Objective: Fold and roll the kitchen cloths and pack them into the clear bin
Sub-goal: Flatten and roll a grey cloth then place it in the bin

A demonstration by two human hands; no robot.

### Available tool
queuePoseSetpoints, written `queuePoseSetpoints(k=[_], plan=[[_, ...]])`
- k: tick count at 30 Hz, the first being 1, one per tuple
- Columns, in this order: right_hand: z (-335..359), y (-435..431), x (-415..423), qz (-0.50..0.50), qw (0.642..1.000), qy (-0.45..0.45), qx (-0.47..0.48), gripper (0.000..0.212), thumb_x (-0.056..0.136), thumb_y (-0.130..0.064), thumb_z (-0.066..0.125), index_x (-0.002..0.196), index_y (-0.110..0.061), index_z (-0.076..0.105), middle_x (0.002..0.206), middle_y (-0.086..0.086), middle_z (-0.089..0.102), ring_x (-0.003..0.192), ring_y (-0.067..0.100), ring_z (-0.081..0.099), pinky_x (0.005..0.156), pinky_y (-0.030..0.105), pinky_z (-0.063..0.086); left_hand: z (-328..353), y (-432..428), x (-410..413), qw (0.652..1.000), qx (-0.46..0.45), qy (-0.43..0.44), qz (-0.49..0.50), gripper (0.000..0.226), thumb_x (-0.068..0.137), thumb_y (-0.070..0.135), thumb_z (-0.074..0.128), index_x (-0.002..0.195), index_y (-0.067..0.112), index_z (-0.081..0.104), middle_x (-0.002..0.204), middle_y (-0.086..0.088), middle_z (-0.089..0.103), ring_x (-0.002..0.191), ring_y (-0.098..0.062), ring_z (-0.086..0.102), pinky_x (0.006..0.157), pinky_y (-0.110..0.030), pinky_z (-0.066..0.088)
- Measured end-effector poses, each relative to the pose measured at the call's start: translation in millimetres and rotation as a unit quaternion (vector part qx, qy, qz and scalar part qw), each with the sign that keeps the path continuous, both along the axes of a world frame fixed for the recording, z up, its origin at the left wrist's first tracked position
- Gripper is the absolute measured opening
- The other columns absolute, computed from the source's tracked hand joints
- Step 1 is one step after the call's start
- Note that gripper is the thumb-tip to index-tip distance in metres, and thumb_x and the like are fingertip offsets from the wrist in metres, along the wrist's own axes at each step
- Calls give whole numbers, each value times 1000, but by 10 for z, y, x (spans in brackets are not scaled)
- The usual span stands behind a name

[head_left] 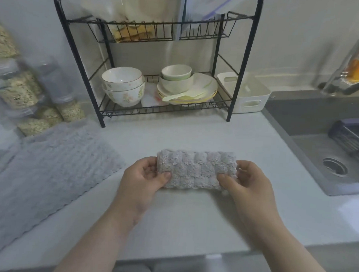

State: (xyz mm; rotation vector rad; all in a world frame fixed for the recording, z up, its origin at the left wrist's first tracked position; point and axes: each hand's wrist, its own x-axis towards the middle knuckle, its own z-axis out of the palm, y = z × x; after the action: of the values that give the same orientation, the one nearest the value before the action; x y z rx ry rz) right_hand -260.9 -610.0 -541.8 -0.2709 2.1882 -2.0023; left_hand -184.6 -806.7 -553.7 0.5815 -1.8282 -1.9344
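Observation:
A pale grey fluffy kitchen cloth (pixel 195 169), folded into a narrow band or partly rolled, lies across the white counter in front of me. My left hand (pixel 144 175) grips its left end, thumb on top and fingers curled behind. My right hand (pixel 246 180) grips its right end the same way. A second grey cloth (pixel 45 167) lies spread flat on the counter to the left. A clear plastic bin (pixel 1 148) seems to stand at the far left edge behind that cloth, blurred.
A black wire dish rack (pixel 165 110) with bowls and plates stands at the back. A white basket (pixel 244 93) sits to its right. The steel sink (pixel 327 158) lies at right. Jars of oats (pixel 20 92) stand at the back left.

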Motion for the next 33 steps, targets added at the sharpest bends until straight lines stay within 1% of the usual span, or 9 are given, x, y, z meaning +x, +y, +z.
queuePoseSetpoints(k=[3, 9, 12, 16, 19, 24, 29, 31, 33], plan=[[96, -5, -7, 6, 999, -41, 20, 24, 80, -4, 73, 85, -23, 61, 75, -4, 66, 59, -7, 58, 56, 3, 42, 96, 22, -13, 998, -15, -60, 8, 30, 79, -11, 66, 93, 16, 66, 83, 6, 75, 80, -7, 69, 75, -19, 55], [430, -108, -72, 21, 982, -176, 71, 18, 78, -3, 71, 94, -11, 65, 85, 1, 69, 75, 12, 63, 67, 18, 49, 498, 16, -119, 977, 122, -172, -9, 29, 84, -14, 57, 88, 14, 64, 70, 8, 73, 78, -15, 65, 77, -25, 53], [726, -105, -22, 17, 974, -215, 75, 26, 76, -10, 72, 96, 0, 59, 83, 7, 62, 73, 18, 59, 70, 35, 50, 859, 55, -162, 960, 223, -168, -6, 24, 87, -12, 52, 84, 9, 64, 69, 0, 73, 70, -18, 68, 65, -25, 57], [1328, 19, 106, -27, 973, -228, -9, 27, 75, -7, 71, 99, -2, 60, 91, 21, 65, 77, 22, 66, 82, 43, 59, 1432, 80, -192, 959, 258, -108, -44, 22, 87, -10, 49, 91, 5, 66, 83, -10, 74, 82, -26, 69, 81, -42, 55], [1776, 307, 199, -39, 976, -206, -53, 32, 69, -12, 71, 99, -6, 62, 104, 21, 68, 93, 33, 70, 82, 41, 58, 1820, 182, -227, 967, 211, -61, -130, 23, 79, -8, 58, 97, 5, 64, 89, -7, 74, 83, -20, 71, 76, -37, 57], [2319, 1133, 312, -124, 978, -147, -83, 38, 67, -9, 72, 103, -3, 63, 104, 25, 68, 96, 42, 67, 86, 49, 56, 2219, 760, -569, 956, 126, -46, -261, 36, 62, 5, 66, 99, 8, 65, 92, -8, 72, 79, -20, 70, 61, -28, 56], [2531, 2189, 516, -250, 955, -102, -122, 42, 62, -7, 73, 101, 3, 59, 105, 31, 65, 89, 39, 66, 82, 50, 54, 2485, 1946, -1052, 903, 125, -20, -410, 43, 60, 0, 69, 102, 3, 64, 96, -16, 73, 83, -25, 71, 63, -29, 57], [2591, 2661, 595, -301, 939, -85, -142, 51, 56, -13, 78, 101, 3, 59, 105, 30, 65, 85, 33, 66, 75, 44, 56, 2566, 2564, -1225, 875, 146, -21, -460, 47, 55, -12, 75, 100, -2, 64, 93, -20, 72, 79, -25, 71, 61, -29, 58], [2620, 3155, 650, -359, 917, -69, -161, 56, 51, -18, 79, 101, 1, 61, 102, 27, 68, 83, 29, 66, 68, 35, 56, 2634, 3224, -1358, 849, 168, -28, -499, 43, 54, -4, 80, 96, -4, 67, 91, -21, 72, 75, -24, 71, 58, -28, 57]])
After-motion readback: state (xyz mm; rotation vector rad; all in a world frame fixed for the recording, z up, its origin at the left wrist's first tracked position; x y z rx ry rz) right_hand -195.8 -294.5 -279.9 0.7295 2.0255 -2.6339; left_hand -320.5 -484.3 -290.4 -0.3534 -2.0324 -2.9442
